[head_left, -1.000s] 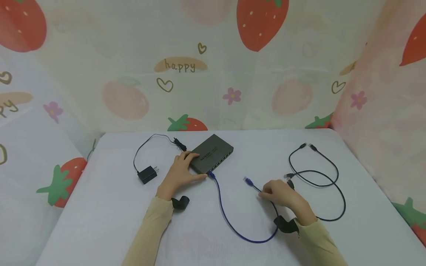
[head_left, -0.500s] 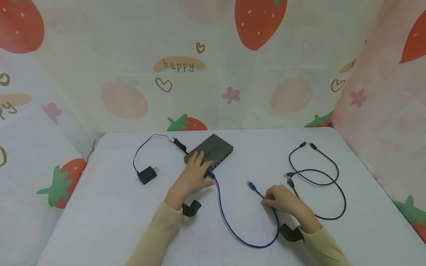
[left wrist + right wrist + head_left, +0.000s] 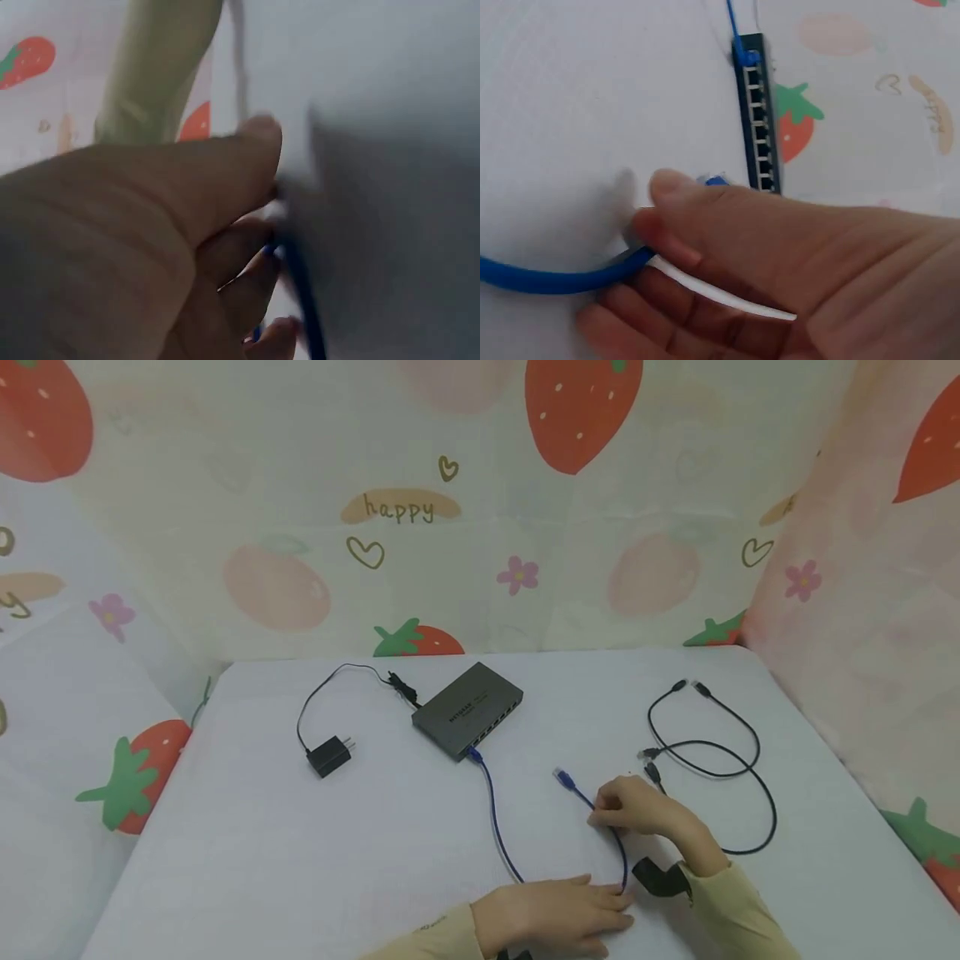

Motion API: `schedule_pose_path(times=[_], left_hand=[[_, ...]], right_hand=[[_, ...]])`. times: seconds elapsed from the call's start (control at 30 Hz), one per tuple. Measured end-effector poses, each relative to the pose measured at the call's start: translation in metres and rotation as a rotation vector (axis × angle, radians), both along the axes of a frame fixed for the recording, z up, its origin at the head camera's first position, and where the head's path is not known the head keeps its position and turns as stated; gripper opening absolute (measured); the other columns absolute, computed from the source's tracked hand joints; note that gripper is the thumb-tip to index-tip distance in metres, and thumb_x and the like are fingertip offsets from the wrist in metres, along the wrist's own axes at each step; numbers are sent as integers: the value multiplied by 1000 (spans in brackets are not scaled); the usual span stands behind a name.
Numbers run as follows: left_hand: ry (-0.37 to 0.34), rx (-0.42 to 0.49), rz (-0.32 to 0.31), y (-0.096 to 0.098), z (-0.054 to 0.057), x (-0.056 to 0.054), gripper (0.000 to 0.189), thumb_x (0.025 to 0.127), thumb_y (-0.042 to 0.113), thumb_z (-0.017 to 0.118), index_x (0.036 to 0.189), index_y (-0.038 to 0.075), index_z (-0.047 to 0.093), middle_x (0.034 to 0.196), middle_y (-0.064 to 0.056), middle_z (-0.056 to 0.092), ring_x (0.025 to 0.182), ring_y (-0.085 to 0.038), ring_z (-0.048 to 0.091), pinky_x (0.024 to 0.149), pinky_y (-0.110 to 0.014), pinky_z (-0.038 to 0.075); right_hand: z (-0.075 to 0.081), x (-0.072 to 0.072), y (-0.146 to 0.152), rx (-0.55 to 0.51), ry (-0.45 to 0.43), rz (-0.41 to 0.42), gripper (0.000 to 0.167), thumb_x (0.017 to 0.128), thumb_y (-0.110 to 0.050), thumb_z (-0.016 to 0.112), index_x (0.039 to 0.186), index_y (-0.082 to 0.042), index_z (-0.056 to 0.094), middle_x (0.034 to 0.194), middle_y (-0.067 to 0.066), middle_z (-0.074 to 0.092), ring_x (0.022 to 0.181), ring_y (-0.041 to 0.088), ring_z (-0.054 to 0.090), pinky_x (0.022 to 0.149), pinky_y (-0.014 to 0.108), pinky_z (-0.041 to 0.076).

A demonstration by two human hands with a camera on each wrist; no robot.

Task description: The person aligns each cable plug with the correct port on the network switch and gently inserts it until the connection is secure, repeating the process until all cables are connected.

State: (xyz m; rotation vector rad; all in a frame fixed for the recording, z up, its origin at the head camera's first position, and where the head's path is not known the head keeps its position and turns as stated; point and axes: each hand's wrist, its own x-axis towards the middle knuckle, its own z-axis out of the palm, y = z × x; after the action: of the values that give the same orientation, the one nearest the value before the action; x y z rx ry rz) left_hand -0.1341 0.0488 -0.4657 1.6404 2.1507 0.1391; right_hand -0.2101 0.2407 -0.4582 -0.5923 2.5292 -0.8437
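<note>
A dark grey network switch (image 3: 467, 706) lies on the white table in the head view. Plugged into its near-end port is a blue Ethernet cable (image 3: 494, 818), which loops towards the front. My right hand (image 3: 643, 808) pinches this cable a little behind its free plug (image 3: 564, 778). Over the front bend of the loop lies my left hand (image 3: 558, 913), its fingers extended and spread, hiding part of the cable. In the left wrist view the blue cable (image 3: 301, 296) passes close to those fingers. The right wrist view has the switch's row of ports (image 3: 758, 127) beyond the hand.
A black power adapter (image 3: 328, 756) sits left of the switch, its thin cord running to the switch's back. To the right, black cables (image 3: 757, 768) lie in overlapping loops beside my right hand. Patterned cloth (image 3: 442, 560) rises behind the table.
My left hand has left the switch and come forward and right to the bend of the blue cable. The right hand, with the cable, has shifted slightly towards the front.
</note>
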Motion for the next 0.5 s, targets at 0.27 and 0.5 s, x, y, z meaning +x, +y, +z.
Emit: schedule_pose_path(times=[0.27,0.5], left_hand=[[6,35,31,4,-1,9,40,99,24,42,139,19,43,147,8,33,133,0,29,103,-13,27],[-14,74,30,4,0,9,37,97,26,45,134,24,48,143,11,39,128,2,37,99,-12,33]], right_hand=[[11,-9,35,141,259,-327,16,86,-16,63,86,1,62,77,8,58,65,17,51,55,30,42],[4,-12,54,251,187,-437,35,84,-23,66,95,9,56,84,18,59,71,24,55,61,37,45]])
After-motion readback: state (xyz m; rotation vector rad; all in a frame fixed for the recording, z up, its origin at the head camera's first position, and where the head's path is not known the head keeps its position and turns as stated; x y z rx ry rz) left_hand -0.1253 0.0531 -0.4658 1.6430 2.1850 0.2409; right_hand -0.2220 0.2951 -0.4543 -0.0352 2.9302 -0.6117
